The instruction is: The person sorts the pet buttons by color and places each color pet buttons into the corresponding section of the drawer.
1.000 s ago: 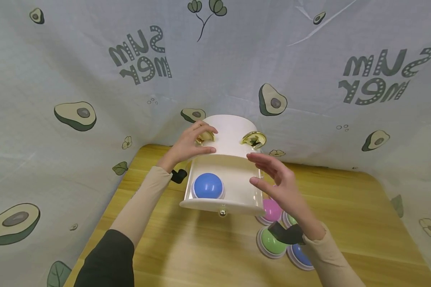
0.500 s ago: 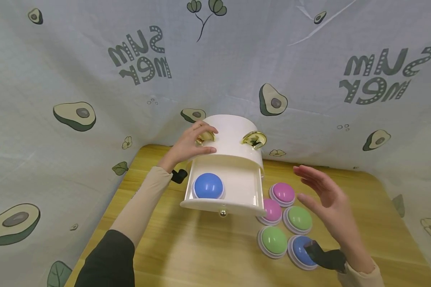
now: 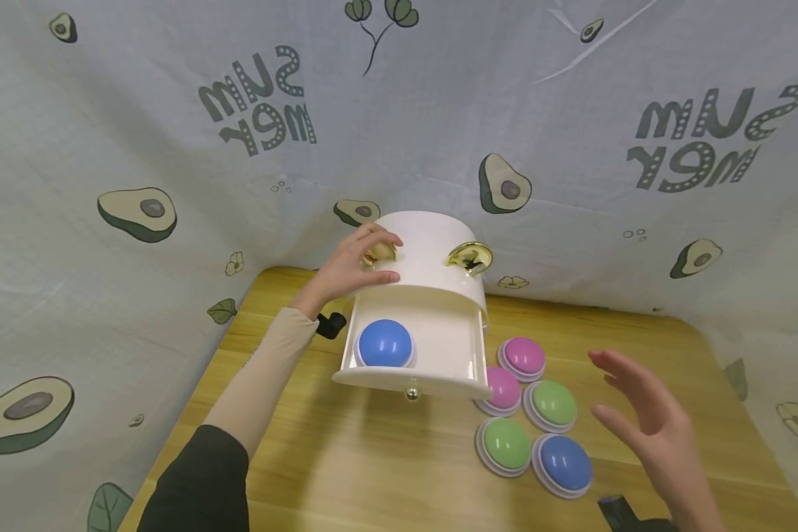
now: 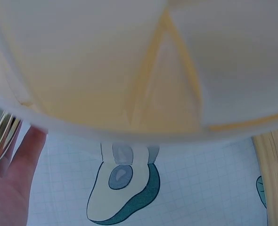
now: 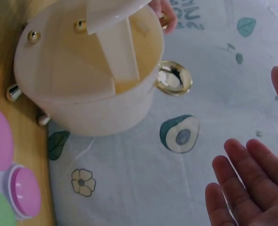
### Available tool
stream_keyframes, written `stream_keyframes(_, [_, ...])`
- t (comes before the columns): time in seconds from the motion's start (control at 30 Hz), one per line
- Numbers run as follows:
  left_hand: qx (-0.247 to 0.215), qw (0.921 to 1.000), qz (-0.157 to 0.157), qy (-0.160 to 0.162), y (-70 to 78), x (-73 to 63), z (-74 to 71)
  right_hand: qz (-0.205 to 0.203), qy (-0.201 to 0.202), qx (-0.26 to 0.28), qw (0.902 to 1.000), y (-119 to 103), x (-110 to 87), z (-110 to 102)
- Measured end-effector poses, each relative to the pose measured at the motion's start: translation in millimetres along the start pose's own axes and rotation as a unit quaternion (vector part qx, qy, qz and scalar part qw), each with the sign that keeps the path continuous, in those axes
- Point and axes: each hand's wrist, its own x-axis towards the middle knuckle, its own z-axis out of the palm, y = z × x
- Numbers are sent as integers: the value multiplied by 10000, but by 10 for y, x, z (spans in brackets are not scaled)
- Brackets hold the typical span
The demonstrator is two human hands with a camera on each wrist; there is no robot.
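Observation:
A white rounded drawer box (image 3: 428, 240) with two gold ears stands at the back of the table. Its upper drawer (image 3: 447, 343) is pulled out, and a blue domed push button (image 3: 386, 343) sits in the drawer's left front. My left hand (image 3: 347, 267) grips the box at the left gold ear (image 3: 381, 253), thumb toward the front and fingers over the ear. To the right of the loose buttons, my right hand (image 3: 652, 425) hovers with fingers spread and nothing in them. The right wrist view shows that hand (image 5: 254, 186) apart from the box.
Right of the box lie two pink buttons (image 3: 524, 356), two green buttons (image 3: 553, 404) and another blue button (image 3: 565, 463) on the wooden table (image 3: 292, 451). An avocado-print cloth (image 3: 399, 133) hangs behind the table. The drawer's round knob (image 3: 412, 394) juts forward.
My right hand has moved from beside the drawer to the right and toward me, uncovering the loose buttons. The left hand, box and drawer stay as they were.

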Motion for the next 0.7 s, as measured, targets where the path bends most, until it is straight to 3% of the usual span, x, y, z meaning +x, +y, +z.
stream_keyframes(0.33, [16, 10000, 78, 14, 5, 1, 0, 466, 142, -416, 9979, 229, -310, -146])
stream_keyframes(0.57, [-4, 10000, 49, -4, -5, -1, 0, 479, 58, 11, 9988, 630, -545, -241])
stream_keyframes(0.7, [-16, 10000, 39, 6, -9, 0, -3, 597, 181, -41, 9980, 845, -711, -237])
